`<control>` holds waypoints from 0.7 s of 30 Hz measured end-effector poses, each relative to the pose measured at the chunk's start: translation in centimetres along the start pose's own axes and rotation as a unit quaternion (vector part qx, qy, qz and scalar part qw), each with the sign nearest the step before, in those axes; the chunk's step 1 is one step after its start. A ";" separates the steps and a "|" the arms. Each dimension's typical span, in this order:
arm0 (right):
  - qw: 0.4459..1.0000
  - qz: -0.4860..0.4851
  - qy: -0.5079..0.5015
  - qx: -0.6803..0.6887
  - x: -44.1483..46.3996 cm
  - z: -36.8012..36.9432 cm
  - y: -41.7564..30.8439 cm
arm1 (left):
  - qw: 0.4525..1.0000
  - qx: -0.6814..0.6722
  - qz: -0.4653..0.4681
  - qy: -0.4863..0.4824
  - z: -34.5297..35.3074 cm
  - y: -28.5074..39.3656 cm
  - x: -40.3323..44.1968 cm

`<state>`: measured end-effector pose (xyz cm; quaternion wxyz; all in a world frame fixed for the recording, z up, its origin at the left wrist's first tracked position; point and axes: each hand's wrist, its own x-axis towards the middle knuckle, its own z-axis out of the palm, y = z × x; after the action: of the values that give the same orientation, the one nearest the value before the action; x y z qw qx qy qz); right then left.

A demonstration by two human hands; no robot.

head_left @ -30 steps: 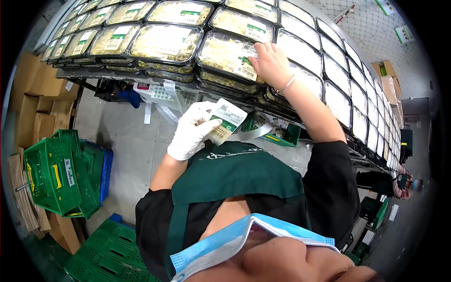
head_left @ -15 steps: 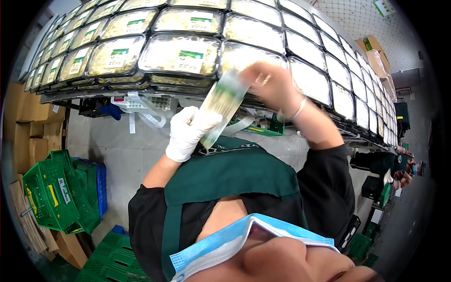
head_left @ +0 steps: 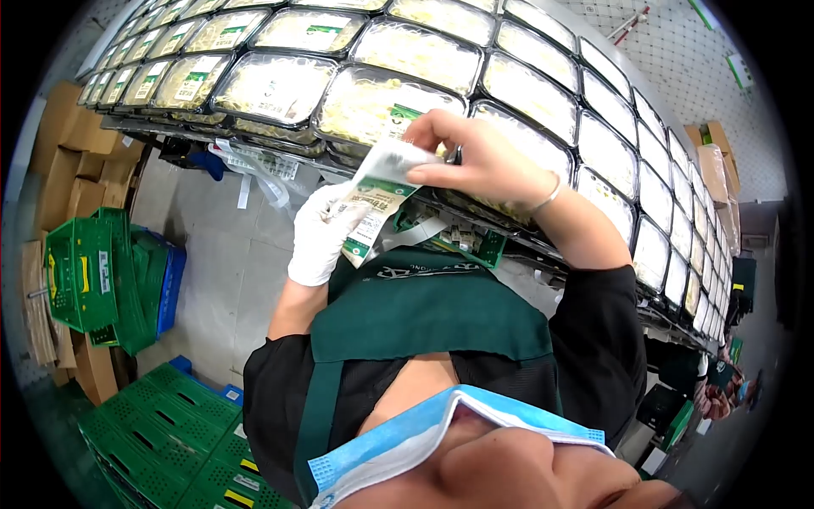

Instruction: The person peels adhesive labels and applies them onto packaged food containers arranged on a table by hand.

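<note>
My left hand, in a white glove, is closed on a strip of printed green-and-white labels held at a slant in front of my apron. At the strip's upper end is my bare right hand, a bracelet on its wrist. Its thumb and curled index finger grip the strip's upper edge; whether a single label has come loose there I cannot tell. Just beyond the fingers sits a clear-lidded black tray of pale sprouts, with a green-and-white label partly hidden behind my right hand.
Many lidded trays fill the long table, labelled ones on the left and plain ones on the right. Green crates and cardboard boxes stand on the left. More green crates lie below them. Another person is far right.
My right hand has come down and left from a blurred position over the trays to the strip's end. The strip has turned, showing its printed labels more clearly. The view has shifted along the table.
</note>
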<state>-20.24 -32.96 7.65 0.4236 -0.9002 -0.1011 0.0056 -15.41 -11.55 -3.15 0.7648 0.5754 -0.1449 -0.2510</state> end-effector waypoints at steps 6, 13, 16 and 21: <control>0.996 -0.070 0.030 -0.044 -1.6 2.4 0.3 | 0.999 0.021 0.040 0.019 4.7 3.3 0.0; 0.937 0.026 0.186 -0.293 4.8 -6.1 4.5 | 1.000 -0.009 0.008 0.018 3.9 2.2 1.3; 0.902 0.016 0.224 -0.368 7.8 -6.9 11.5 | 0.999 -0.005 -0.034 0.040 0.8 1.9 2.1; 0.807 0.054 0.203 -0.552 7.1 -4.9 11.4 | 0.999 -0.010 -0.003 0.037 0.0 1.8 3.2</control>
<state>-10.81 -42.42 2.57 -0.1351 -0.9668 0.0496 -0.2113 -12.32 -12.98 -1.63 0.7748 0.5769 -0.1123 -0.2329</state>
